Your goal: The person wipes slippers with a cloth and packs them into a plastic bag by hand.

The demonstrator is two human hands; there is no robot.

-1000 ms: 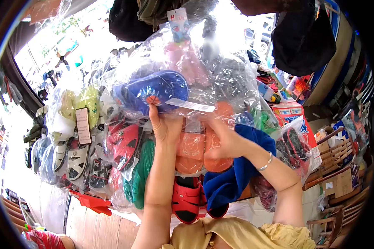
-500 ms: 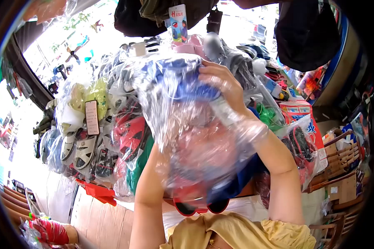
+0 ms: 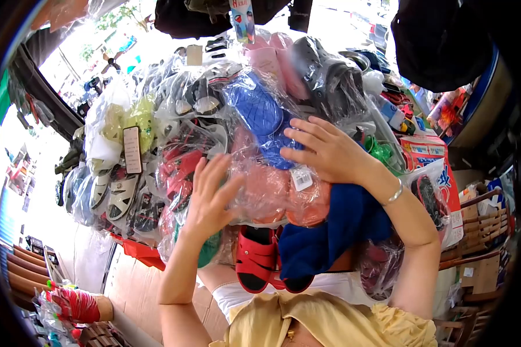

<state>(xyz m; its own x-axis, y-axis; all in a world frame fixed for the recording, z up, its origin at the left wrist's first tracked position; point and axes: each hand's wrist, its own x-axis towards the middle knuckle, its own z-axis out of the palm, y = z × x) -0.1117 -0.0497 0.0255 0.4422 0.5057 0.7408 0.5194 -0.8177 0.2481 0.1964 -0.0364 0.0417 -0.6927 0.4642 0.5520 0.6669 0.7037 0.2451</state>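
A pair of blue slippers (image 3: 255,110) in a clear plastic bag lies on the heap, above bagged orange slippers (image 3: 266,188) bearing a white label. My right hand (image 3: 333,153) is open, fingers spread, with its fingertips at the right side of the blue pair. My left hand (image 3: 208,199) is also open, at the left edge of the orange pair's bag; whether it touches the plastic I cannot tell. Below them, red sandals (image 3: 256,260) with black insoles hang near my lap. A dark blue cloth (image 3: 336,231) partly covers one of them.
Several bagged shoes crowd the stall, with white sandals (image 3: 123,196) at the left and dark grey clogs (image 3: 336,81) at the back. Black bags (image 3: 431,46) hang overhead. A wooden rack (image 3: 474,225) stands at the right, and a roll of red cord (image 3: 78,305) at the lower left.
The plastic-wrapped slippers, lifted and blurred before, now lie on the heap. My hands have opened and drawn apart. The red sandals below are now more exposed.
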